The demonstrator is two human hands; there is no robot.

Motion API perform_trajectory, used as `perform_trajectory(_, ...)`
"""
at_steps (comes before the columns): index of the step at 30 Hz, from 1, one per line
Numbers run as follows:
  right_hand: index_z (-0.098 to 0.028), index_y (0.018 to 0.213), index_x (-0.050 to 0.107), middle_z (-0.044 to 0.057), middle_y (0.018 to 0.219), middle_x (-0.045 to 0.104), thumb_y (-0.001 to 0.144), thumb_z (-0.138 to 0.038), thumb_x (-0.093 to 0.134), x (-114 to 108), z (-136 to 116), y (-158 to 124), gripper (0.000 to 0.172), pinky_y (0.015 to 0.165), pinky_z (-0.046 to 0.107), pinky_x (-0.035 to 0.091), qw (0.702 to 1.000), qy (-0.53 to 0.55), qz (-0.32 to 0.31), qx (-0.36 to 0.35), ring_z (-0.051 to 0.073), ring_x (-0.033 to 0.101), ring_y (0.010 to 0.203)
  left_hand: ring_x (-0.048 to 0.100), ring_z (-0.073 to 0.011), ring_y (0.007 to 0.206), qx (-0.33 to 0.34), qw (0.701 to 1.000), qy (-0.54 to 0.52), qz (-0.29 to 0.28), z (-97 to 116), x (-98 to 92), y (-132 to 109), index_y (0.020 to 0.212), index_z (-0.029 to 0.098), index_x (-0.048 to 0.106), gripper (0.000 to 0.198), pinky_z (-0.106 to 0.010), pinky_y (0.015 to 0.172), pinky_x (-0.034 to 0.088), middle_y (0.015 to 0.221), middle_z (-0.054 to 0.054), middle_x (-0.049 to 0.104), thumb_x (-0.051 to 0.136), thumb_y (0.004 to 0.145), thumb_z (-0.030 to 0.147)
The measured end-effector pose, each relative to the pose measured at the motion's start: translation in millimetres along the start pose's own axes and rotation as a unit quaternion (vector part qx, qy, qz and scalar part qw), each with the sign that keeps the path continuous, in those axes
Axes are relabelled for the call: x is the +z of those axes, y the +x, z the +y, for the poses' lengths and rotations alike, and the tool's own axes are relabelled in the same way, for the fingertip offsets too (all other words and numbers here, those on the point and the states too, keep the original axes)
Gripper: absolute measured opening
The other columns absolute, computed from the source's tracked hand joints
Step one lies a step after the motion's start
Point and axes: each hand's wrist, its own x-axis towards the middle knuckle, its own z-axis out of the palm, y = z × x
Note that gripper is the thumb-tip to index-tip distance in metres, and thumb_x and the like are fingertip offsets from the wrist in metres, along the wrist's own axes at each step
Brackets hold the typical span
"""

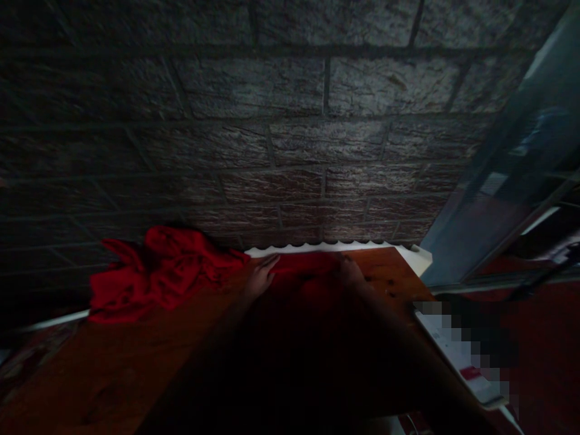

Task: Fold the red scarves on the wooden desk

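Note:
A piece of red cloth lies spread on the wooden table in front of me, its near part lost in deep shadow. My left hand rests at the cloth's left edge, fingers stretched out and thumb apart. At the right edge, my right hand touches the cloth with its fingers extended; they are dim and partly hard to make out. On the left, a crumpled heap of red fabric sits on the table, apart from both hands.
The wooden table stands against a grey block wall. A white scalloped trim runs along its back edge. To the right are a bluish door frame and a partly pixelated white object by the table's side.

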Motion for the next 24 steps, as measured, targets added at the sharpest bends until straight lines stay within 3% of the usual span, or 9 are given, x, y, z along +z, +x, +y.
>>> perform_trajectory(4,-0.023,0.142,0.049,0.014,0.121,0.065,0.099,-0.028,0.04,15.9,-1.0,-0.7,0.045,0.087,0.034,0.05,0.998,-0.018,0.034,0.047,0.025,0.067,0.103,0.05,-0.0239,0.135,-0.076,0.996,0.031,-0.017,9.1,1.5,-1.7,0.148,0.02,0.046,0.056,-0.04,0.115,0.039,0.146,-0.007,0.054,0.04,0.093,0.02)
perform_trajectory(10,-0.019,0.152,0.037,0.02,0.126,0.057,0.095,-0.025,0.041,24.2,-4.6,3.1,0.058,0.091,0.041,0.049,0.995,-0.067,0.064,0.045,0.032,0.058,0.113,0.057,-0.0333,0.127,-0.167,0.981,0.083,-0.05,27.3,-1.9,0.0,0.15,0.015,0.042,0.054,-0.045,0.108,0.044,0.143,-0.014,0.056,0.037,0.098,0.028)
perform_trajectory(12,-0.019,0.156,0.03,0.02,0.137,0.05,0.091,-0.021,0.045,23.3,-6.2,6.4,0.067,0.1,0.044,0.045,0.992,-0.085,0.087,0.011,0.033,0.051,0.12,0.052,-0.0311,0.132,-0.144,0.985,0.08,-0.045,29.4,-2.4,1.1,0.151,0.014,0.04,0.056,-0.043,0.111,0.042,0.147,-0.013,0.052,0.04,0.097,0.028)
perform_trajectory(14,-0.021,0.157,0.028,0.017,0.148,0.042,0.09,-0.02,0.047,22.2,-9.1,9.0,0.07,0.109,0.044,0.038,0.988,-0.094,0.108,-0.065,0.033,0.043,0.129,0.042,-0.0256,0.141,-0.079,0.994,0.068,-0.024,30.2,-2.0,2.7,0.153,0.016,0.037,0.058,-0.038,0.117,0.036,0.153,-0.01,0.044,0.042,0.096,0.026)
perform_trajectory(17,-0.027,0.153,0.037,0.011,0.152,0.041,0.094,-0.024,0.045,22.0,-13.7,11.6,0.06,0.112,0.04,0.036,0.981,-0.094,0.084,-0.15,0.029,0.04,0.135,0.037,-0.0207,0.145,0.0,0.998,0.06,-0.003,31.3,-0.6,5.3,0.149,0.016,0.044,0.053,-0.033,0.121,0.029,0.155,-0.006,0.042,0.042,0.097,0.026)
perform_trajectory(19,-0.029,0.152,0.04,0.008,0.149,0.047,0.098,-0.027,0.041,22.5,-14.2,12.3,0.054,0.109,0.037,0.041,0.984,-0.084,0.063,-0.147,0.026,0.046,0.131,0.041,-0.0204,0.142,0.002,0.998,0.065,-0.01,32.5,0.4,6.2,0.144,0.017,0.051,0.048,-0.033,0.12,0.031,0.152,-0.005,0.047,0.041,0.098,0.025)
perform_trajectory(24,-0.033,0.158,0.019,0.01,0.135,0.062,0.098,-0.019,0.033,22.3,-7.1,7.6,0.063,0.086,0.033,0.053,0.998,-0.049,0.033,-0.032,0.024,0.069,0.101,0.046,-0.0199,0.138,-0.028,0.995,0.086,-0.033,36.1,2.2,5.9,0.144,0.021,0.051,0.049,-0.033,0.117,0.037,0.151,-0.003,0.048,0.041,0.096,0.016)
